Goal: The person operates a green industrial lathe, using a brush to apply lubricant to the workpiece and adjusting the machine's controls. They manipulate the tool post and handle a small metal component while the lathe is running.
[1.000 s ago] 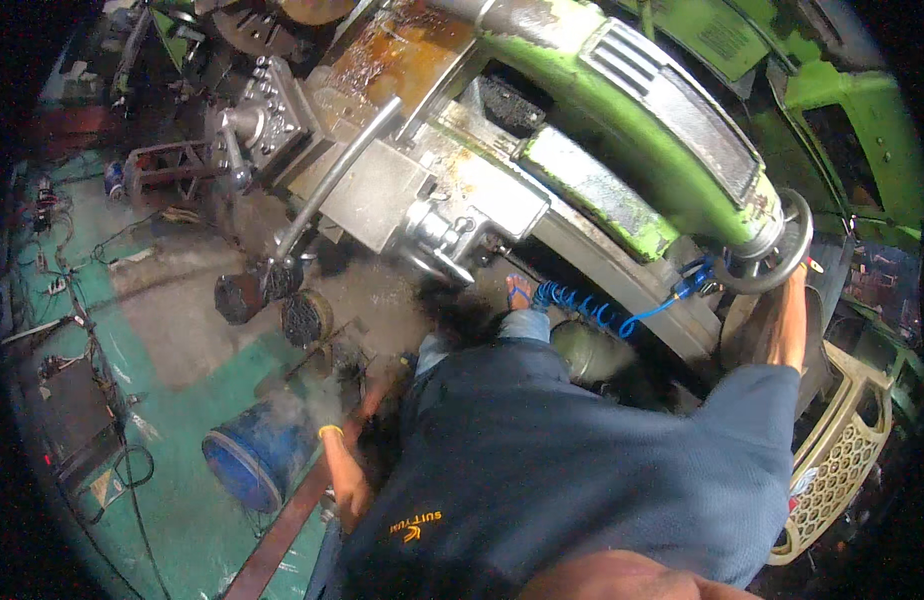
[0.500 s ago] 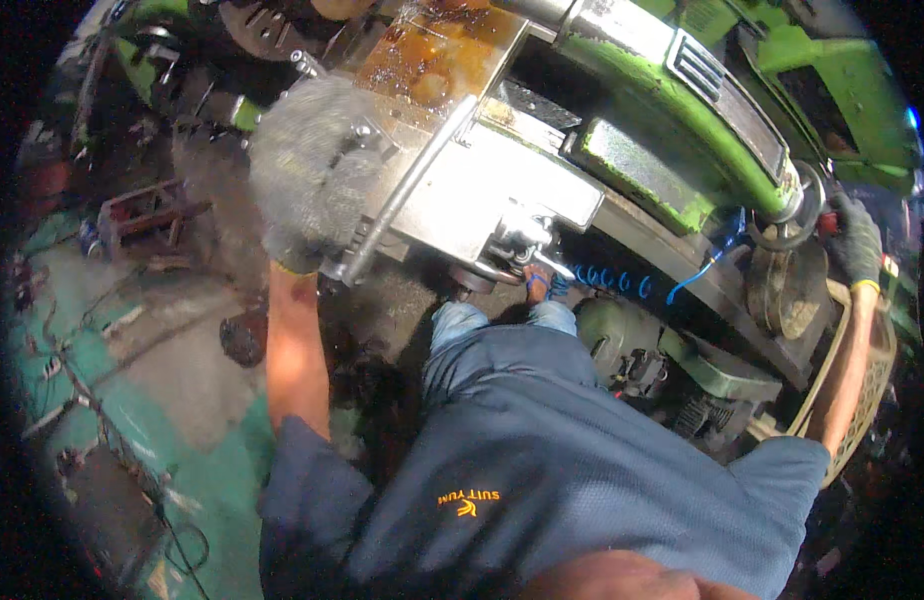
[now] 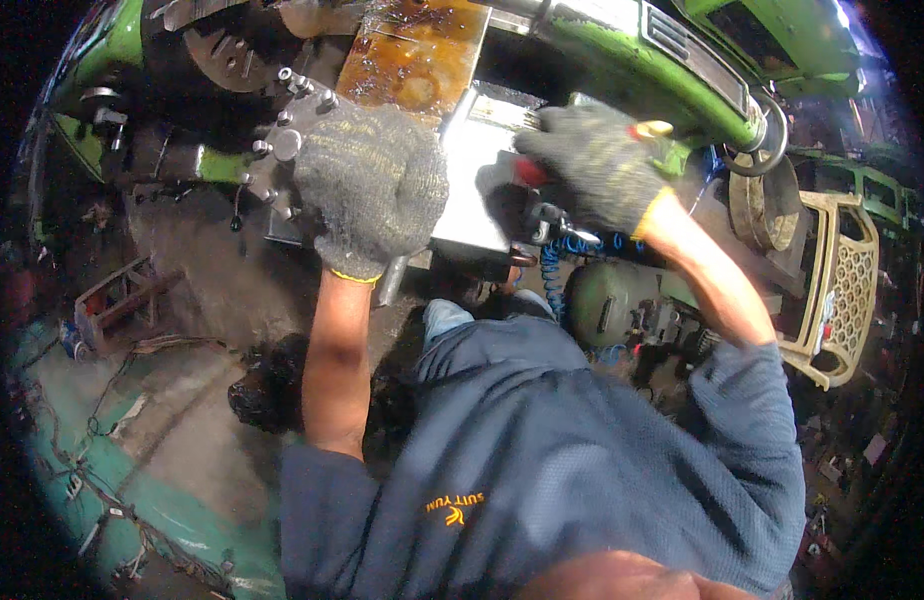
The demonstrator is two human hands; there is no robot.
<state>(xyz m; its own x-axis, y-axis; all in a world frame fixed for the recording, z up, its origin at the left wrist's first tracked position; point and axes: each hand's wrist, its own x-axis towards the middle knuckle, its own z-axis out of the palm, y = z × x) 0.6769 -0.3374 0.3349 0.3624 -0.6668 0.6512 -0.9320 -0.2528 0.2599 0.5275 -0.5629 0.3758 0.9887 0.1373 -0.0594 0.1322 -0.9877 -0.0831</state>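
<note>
Held at 1 o'clock, over the pale steel carriage (image 3: 472,205) of a green machine (image 3: 602,45): a red-and-yellow tool (image 3: 530,172), mostly hidden by the gloved right hand (image 3: 597,160). Apparently wrapped in closed fingers, but too blurred to name by kind. Likely light, stiff and hardly fragile, perhaps slick with oil; best gripped around the red part. At 11 o'clock, laid over a metal bar (image 3: 390,285), the gloved left hand (image 3: 372,185); cannot tell whether clenched or merely resting. Probably heavy and rigid, that bar, and best taken by the exposed lower end. At 10 o'clock from the left hand, a bolt-studded tool post (image 3: 285,145); at 12 o'clock, an oily brown plate (image 3: 412,55); toward 6 o'clock from the right hand, a blue coiled hose (image 3: 552,280); at 2 o'clock, a handwheel (image 3: 782,150); at 3 o'clock, a cream grille (image 3: 850,290). Swung inward from beside the handwheel since half a second ago: the right hand. Shifted toward 3 o'clock, with more of the tool post uncovered: the left.
</note>
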